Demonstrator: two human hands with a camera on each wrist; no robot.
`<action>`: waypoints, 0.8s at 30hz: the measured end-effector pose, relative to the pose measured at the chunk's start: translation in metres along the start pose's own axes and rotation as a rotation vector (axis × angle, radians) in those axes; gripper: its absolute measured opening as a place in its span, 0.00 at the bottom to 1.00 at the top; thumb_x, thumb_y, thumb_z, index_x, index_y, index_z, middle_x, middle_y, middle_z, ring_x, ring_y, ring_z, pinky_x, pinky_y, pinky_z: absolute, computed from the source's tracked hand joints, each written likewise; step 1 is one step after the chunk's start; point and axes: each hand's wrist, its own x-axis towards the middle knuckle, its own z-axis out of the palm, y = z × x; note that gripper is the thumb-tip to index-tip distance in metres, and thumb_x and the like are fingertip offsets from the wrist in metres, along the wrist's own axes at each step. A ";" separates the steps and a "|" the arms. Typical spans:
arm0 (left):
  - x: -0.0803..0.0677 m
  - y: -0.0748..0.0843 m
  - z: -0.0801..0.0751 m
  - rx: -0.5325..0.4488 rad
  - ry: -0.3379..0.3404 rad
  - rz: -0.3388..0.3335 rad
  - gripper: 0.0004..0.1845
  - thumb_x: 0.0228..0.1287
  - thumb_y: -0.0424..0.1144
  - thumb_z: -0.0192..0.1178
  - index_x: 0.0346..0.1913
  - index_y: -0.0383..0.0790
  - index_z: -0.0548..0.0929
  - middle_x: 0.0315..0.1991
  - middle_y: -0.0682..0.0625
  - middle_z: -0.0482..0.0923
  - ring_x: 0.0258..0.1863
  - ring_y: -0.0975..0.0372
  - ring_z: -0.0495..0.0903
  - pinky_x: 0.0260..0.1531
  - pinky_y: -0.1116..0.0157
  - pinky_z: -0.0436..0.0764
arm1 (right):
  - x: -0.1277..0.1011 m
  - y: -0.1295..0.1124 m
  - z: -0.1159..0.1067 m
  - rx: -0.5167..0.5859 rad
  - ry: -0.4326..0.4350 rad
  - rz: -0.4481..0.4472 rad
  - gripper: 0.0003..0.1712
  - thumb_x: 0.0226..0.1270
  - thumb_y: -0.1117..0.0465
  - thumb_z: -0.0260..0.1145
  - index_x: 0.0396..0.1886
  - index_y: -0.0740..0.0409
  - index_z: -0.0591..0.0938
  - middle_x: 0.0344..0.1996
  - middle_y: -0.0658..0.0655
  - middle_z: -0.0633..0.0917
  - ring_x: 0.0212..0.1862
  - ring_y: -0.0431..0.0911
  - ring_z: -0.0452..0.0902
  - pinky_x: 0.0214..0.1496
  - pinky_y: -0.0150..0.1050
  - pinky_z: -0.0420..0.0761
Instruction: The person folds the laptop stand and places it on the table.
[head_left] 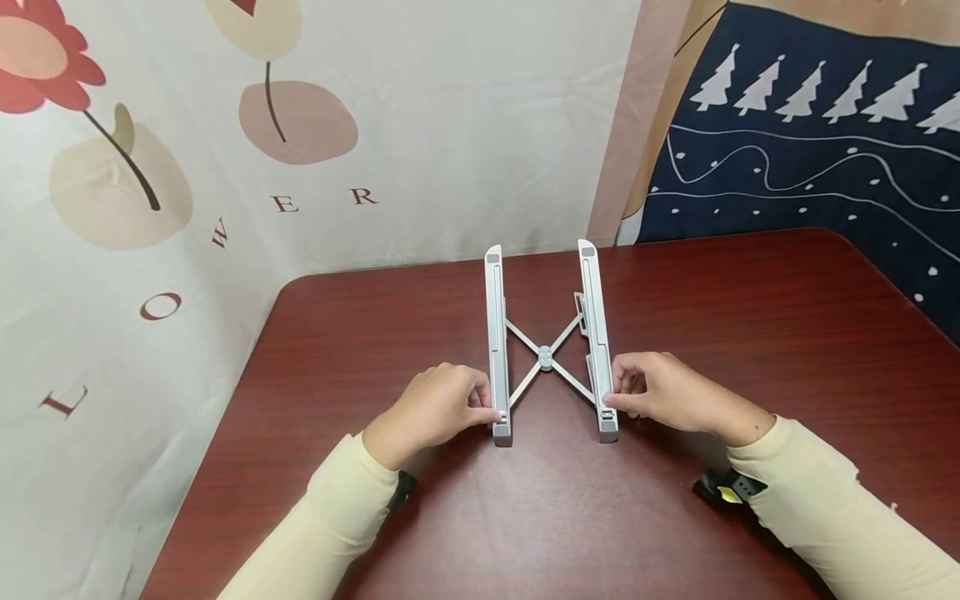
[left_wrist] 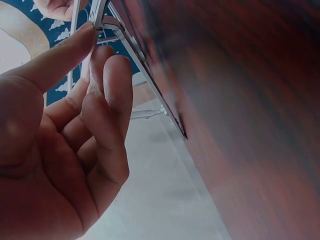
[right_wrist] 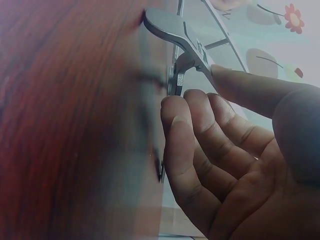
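A silver folding laptop stand [head_left: 545, 358] lies on the dark red table [head_left: 750, 333], its two long rails joined by an X-shaped cross link. My left hand [head_left: 483, 407] pinches the near end of the left rail [head_left: 496, 333], thumb on top and fingers curled against its outer side. My right hand [head_left: 621, 398] pinches the near end of the right rail [head_left: 595, 333] the same way. In the left wrist view the left hand [left_wrist: 85, 115] meets the rail [left_wrist: 145, 70] close up. In the right wrist view the right hand [right_wrist: 215, 130] touches the rail's end [right_wrist: 175, 32].
A flower-print cloth [head_left: 187, 208] hangs behind and left of the table. A dark blue cloth with white trees [head_left: 810, 150] hangs at the back right. Black wrist straps [head_left: 727, 487] sit on both cream sleeves. Bare tabletop lies on either side of the stand.
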 end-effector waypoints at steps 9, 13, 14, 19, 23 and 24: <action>0.001 0.000 0.002 -0.008 -0.001 -0.004 0.14 0.55 0.49 0.74 0.21 0.55 0.80 0.17 0.67 0.78 0.19 0.73 0.74 0.26 0.66 0.72 | 0.000 0.001 0.001 0.002 0.000 -0.012 0.12 0.61 0.65 0.72 0.26 0.53 0.76 0.19 0.47 0.81 0.21 0.36 0.76 0.23 0.34 0.78; 0.000 0.000 0.003 -0.006 -0.002 -0.005 0.14 0.55 0.49 0.74 0.20 0.56 0.80 0.17 0.67 0.78 0.19 0.73 0.74 0.26 0.67 0.72 | 0.000 0.000 0.001 0.009 0.001 -0.009 0.12 0.61 0.65 0.72 0.26 0.53 0.76 0.20 0.47 0.81 0.21 0.37 0.77 0.23 0.35 0.78; 0.000 0.000 0.002 -0.007 -0.003 -0.007 0.14 0.55 0.50 0.74 0.20 0.56 0.80 0.17 0.67 0.78 0.19 0.73 0.74 0.26 0.67 0.72 | 0.000 0.000 0.001 0.009 0.001 -0.008 0.12 0.61 0.65 0.72 0.26 0.53 0.76 0.20 0.47 0.81 0.21 0.37 0.77 0.24 0.35 0.78; 0.000 0.001 0.002 -0.013 -0.005 0.002 0.14 0.56 0.49 0.74 0.20 0.55 0.80 0.17 0.67 0.78 0.19 0.73 0.74 0.26 0.67 0.72 | 0.000 -0.001 0.002 0.008 0.002 -0.004 0.12 0.62 0.65 0.72 0.26 0.53 0.76 0.20 0.47 0.81 0.22 0.38 0.78 0.24 0.34 0.78; 0.000 0.002 0.002 -0.012 -0.008 0.004 0.14 0.56 0.50 0.74 0.20 0.55 0.80 0.16 0.67 0.77 0.19 0.72 0.73 0.26 0.66 0.73 | 0.000 -0.002 0.003 0.009 0.000 -0.004 0.12 0.62 0.65 0.72 0.26 0.53 0.75 0.20 0.47 0.81 0.22 0.38 0.78 0.24 0.34 0.78; 0.000 0.002 0.003 -0.012 -0.006 0.007 0.14 0.56 0.50 0.74 0.20 0.55 0.79 0.16 0.67 0.77 0.19 0.72 0.73 0.26 0.66 0.72 | 0.000 -0.002 0.003 0.009 -0.001 -0.004 0.12 0.62 0.65 0.72 0.26 0.53 0.75 0.20 0.47 0.81 0.22 0.38 0.78 0.24 0.34 0.78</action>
